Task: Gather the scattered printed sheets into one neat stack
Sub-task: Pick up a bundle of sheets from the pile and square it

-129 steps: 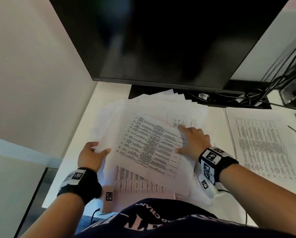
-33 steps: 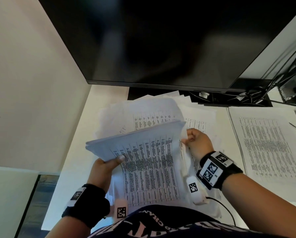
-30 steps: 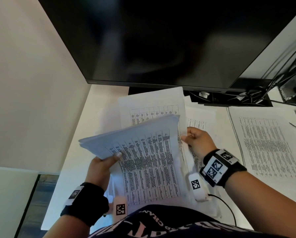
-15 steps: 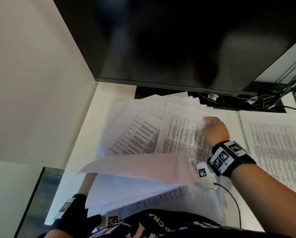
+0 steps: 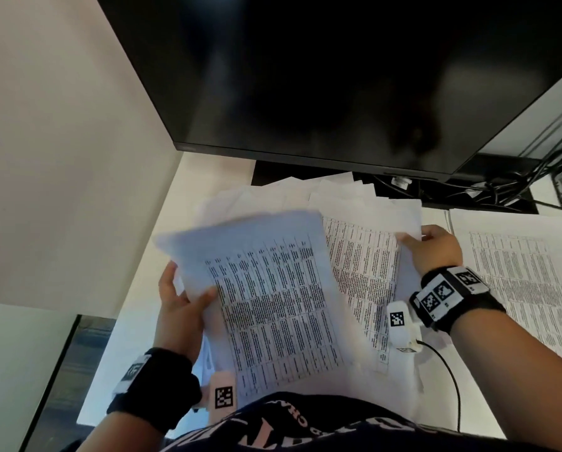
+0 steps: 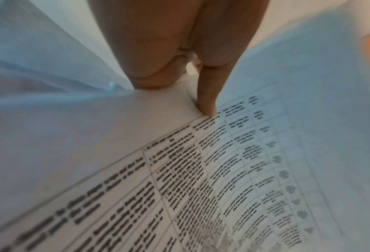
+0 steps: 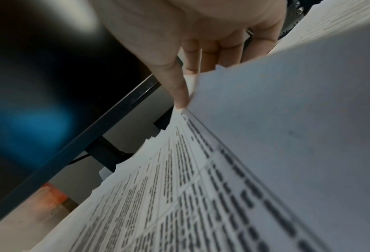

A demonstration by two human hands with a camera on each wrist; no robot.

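The person is partway through the gathering step; the left hand (image 5: 178, 305) is holding a bundle (image 5: 266, 301) of printed sheets up off the desk (image 5: 201, 177), thumb curled over the top sheet at the bundle's 9 o'clock edge and fingers underneath, as the left wrist view is also showing; the right hand (image 5: 433, 249) is pinching the edge of a sheet (image 5: 367, 265) on the loose pile (image 5: 338, 194), thumb on top and fingers curled below, at 3 o'clock from the bundle. More sheets are fanning out untidily at 12 o'clock, under the monitor (image 5: 338, 76); a separate printed page (image 5: 517, 272) is lying flat at the far 3 o'clock side, apart from the rest.

The work looks well short of done; the next move is probably calling for the right hand to be drawing its sheet across onto the bundle, squaring edges as it goes, without letting the limp bundle sag or slip from the one-handed grip.

Compared with half a second ago, the bundle is sitting higher and facing the camera, its print now readable rather than edge-on; the right hand is lying further toward 3 o'clock, at the sheet's edge rather than flat on its middle.
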